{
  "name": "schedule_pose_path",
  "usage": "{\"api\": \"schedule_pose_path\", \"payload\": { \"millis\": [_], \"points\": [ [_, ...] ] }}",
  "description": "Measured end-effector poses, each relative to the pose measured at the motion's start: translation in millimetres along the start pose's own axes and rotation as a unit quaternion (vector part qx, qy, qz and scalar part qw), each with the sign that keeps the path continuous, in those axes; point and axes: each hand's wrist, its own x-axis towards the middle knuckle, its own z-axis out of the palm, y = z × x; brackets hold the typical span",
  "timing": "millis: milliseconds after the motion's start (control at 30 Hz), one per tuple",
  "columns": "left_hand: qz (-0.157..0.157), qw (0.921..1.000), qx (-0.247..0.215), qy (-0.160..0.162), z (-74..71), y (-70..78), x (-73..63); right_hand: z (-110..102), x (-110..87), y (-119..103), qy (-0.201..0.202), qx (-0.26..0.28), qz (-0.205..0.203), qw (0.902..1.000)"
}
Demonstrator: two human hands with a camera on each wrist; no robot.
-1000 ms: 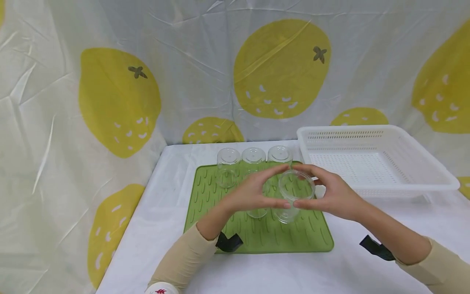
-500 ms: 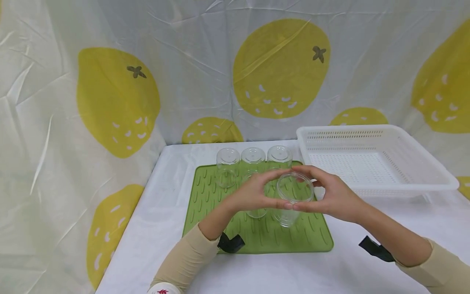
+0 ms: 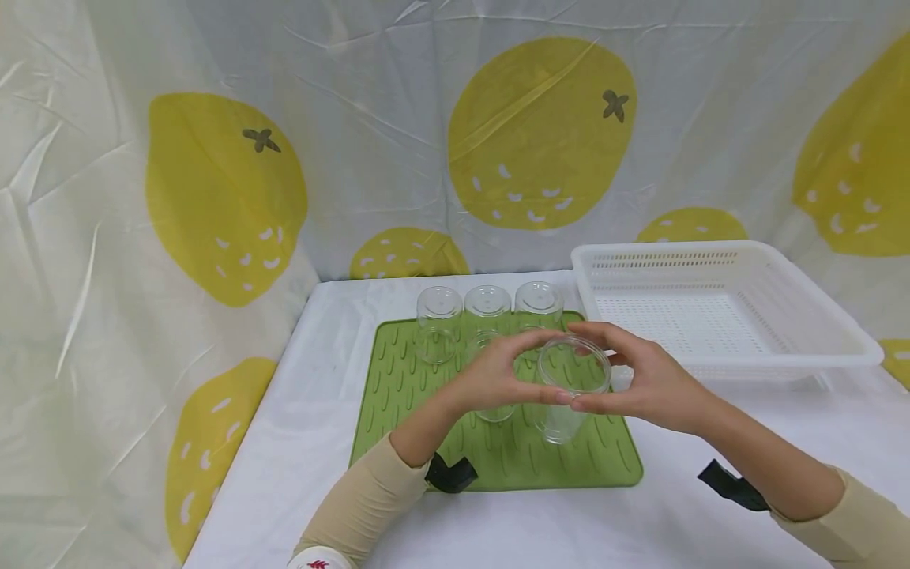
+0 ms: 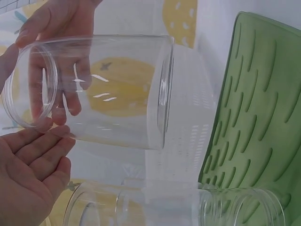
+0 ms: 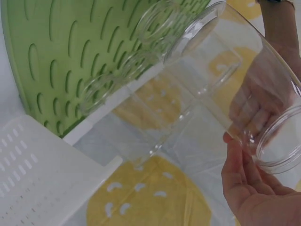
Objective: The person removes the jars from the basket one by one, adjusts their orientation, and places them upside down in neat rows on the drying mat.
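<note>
Both hands hold a clear glass jar (image 3: 577,371) by its rim end, with the open mouth facing up. My left hand (image 3: 494,375) grips the left side with thumb and fingers, and my right hand (image 3: 643,381) grips the right. The thumbs nearly meet at the front of the rim. In the left wrist view the jar (image 4: 122,94) is apart from the green mat (image 4: 263,103). Several similar jars stand upside down on that mat, including a back-left jar (image 3: 437,324), a back-middle jar (image 3: 487,308) and a back-right jar (image 3: 538,304). Another jar is partly hidden behind my left hand.
A white perforated plastic basket (image 3: 782,360) stands to the right of the mat, close behind my right hand. White cloth (image 3: 540,529) covers the table. A lemon-print curtain (image 3: 384,158) hangs behind and at the left.
Both hands keep their grip on the jar. Its base has shifted slightly down and toward me in the head view, and its rim has dropped a little. The standing jars stay put.
</note>
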Motion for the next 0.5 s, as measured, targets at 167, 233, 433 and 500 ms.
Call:
{"api": "schedule_pose_path", "payload": {
  "millis": [167, 233, 433, 500],
  "points": [
    [0.0, 0.9999, 0.005, 0.01, 1.7, -1.0, -0.1, 1, -1.5, 3, 0.005, 0.01, -0.004, 0.9999],
    [-0.003, 0.9999, 0.005, 0.014, 2.2, -0.6, -0.1, 2, -2.6, 5, 0.009, 0.016, -0.005, 0.9998],
    [-0.008, 0.9994, 0.012, 0.03, 0.8, 5.2, 0.0, 5, -6.2, 14, 0.021, 0.046, -0.006, 0.9987],
    [0.0, 0.9992, 0.012, 0.038, -1.0, 7.9, 0.4, 7, -6.4, 19, 0.024, 0.059, -0.013, 0.9979]
  ]
}}
